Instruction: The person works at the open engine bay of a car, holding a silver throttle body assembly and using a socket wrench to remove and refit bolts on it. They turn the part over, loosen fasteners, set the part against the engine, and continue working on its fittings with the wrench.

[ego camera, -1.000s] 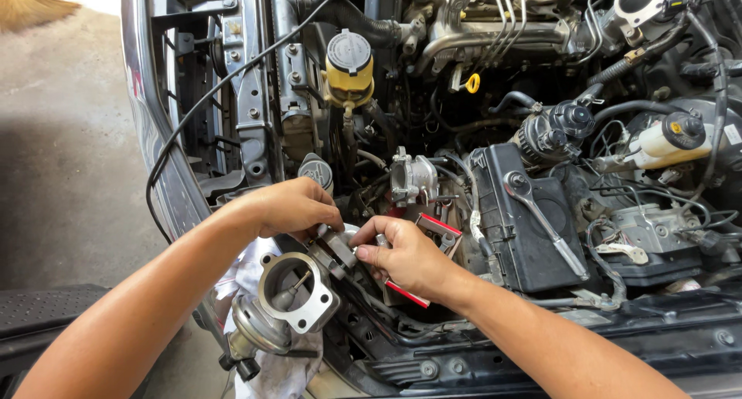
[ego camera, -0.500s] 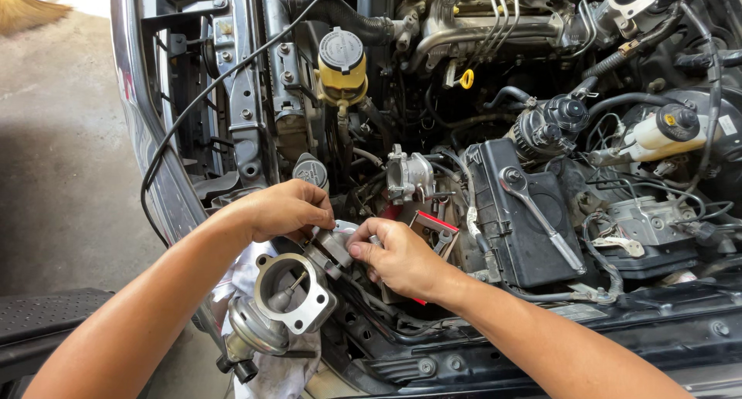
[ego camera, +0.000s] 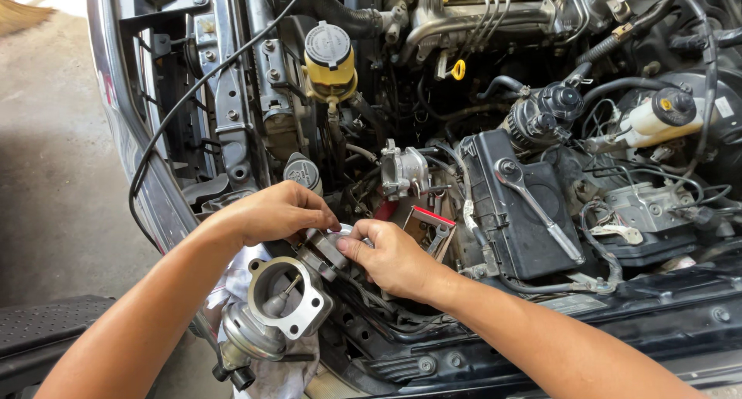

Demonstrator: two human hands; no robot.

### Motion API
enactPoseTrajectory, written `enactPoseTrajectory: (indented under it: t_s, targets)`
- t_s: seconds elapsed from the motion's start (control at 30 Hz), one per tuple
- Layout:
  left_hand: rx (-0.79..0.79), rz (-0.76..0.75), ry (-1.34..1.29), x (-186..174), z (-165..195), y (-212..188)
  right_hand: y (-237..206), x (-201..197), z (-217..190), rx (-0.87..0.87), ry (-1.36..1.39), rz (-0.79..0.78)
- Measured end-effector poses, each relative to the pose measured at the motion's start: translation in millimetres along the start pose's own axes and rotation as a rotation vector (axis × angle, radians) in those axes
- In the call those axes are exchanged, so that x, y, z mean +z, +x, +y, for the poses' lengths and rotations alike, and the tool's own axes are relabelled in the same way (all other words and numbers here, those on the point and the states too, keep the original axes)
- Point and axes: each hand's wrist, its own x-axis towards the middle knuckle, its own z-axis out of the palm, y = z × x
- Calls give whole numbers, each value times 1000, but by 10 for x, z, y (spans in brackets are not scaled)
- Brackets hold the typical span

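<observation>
Together, both hands point(ego camera: 332, 233) pinch a small metal part point(ego camera: 325, 251) (mostly hidden by fingers).

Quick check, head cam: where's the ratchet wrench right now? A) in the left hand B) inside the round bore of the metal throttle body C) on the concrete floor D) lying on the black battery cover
D: the ratchet wrench lies loose across the black battery cover, off to the right of both hands; the left hand and right hand are together on a small metal part beside the throttle body.
</observation>
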Motion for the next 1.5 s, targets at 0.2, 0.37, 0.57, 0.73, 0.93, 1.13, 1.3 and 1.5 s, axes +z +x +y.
enactPoseTrajectory:
  t_s: [0.2, 0.37, 0.57, 0.73, 0.93, 1.13, 1.3, 1.5]
  targets:
    - [85, -84, 81, -37, 105, -81, 3, -39, 54, -70, 85, -27]
    - [39, -17, 100, -9, 132, -105, 12, -41, 1, 2, 161, -26]
    - [30, -19, 78, -5, 123, -109, -12, -50, -18, 11, 15, -31]
    - [62, -8, 83, -4, 103, -109, 0, -119, -14, -86, 72, -83]
    - [77, -1, 89, -14, 71, -94, 26, -103, -22, 45, 26, -27]
    - [88, 11, 99, -22, 74, -93, 53, -166, 49, -198, 180, -142]
    - [82, 48, 123, -13, 120, -138, 61, -129, 42, -42, 19, -21]
    - [98, 45, 93, -1, 113, -142, 15, -178, -37, -153, 100, -93]
